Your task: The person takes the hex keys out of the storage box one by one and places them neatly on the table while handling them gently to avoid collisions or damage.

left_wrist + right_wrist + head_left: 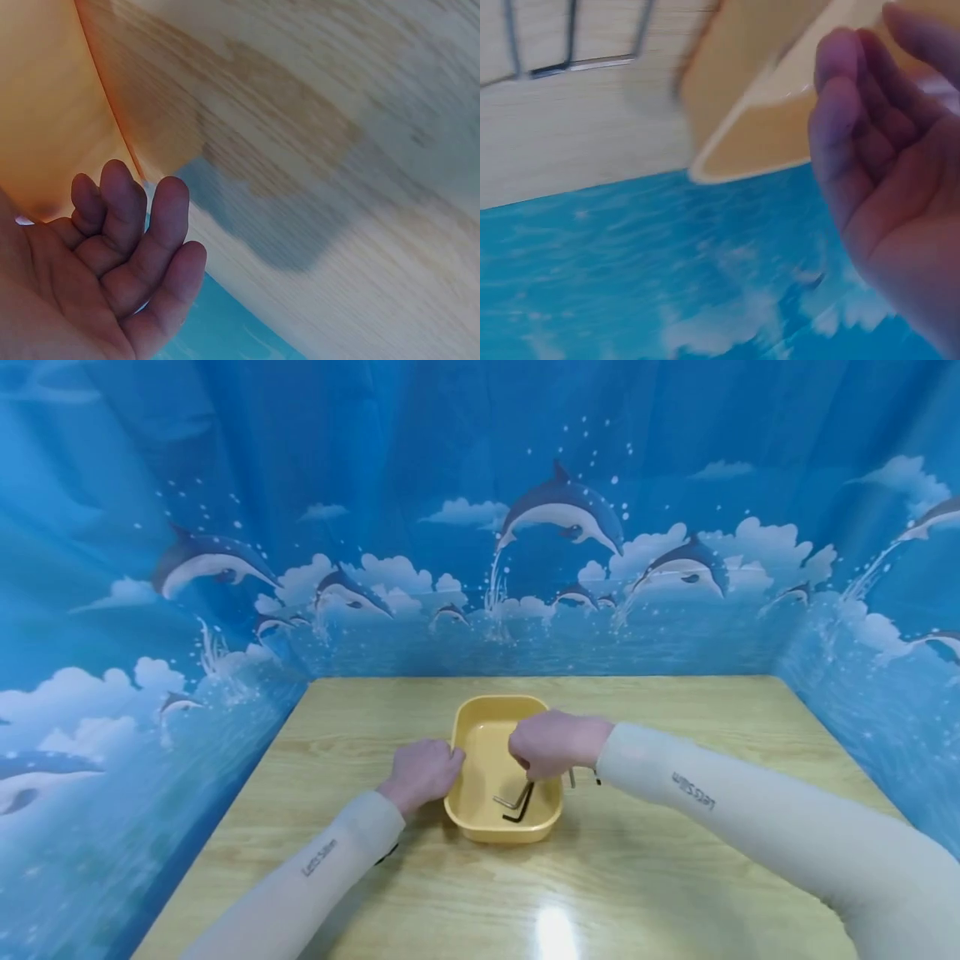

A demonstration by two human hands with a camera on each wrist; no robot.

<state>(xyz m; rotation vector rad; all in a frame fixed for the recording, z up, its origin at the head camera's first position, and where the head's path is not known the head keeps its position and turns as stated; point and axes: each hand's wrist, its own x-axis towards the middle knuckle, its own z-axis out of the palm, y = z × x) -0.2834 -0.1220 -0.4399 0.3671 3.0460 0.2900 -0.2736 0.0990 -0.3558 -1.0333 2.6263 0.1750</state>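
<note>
A yellow plastic basin stands on the wooden table. My left hand holds its left rim, with the thumb end over the edge; in the left wrist view that hand's curled fingers lie along the basin's outer wall. Over the right side of the basin is my right hand, its fingers loosely bent. Nothing shows between its thumb and fingers in the right wrist view. Inside the basin, a silver hex key and a black hex key lie just below the right fingertips.
More hex keys lie side by side on the table to the right of the basin, partly hidden by my right arm in the head view. A blue dolphin-print curtain surrounds the wooden table at the back and sides.
</note>
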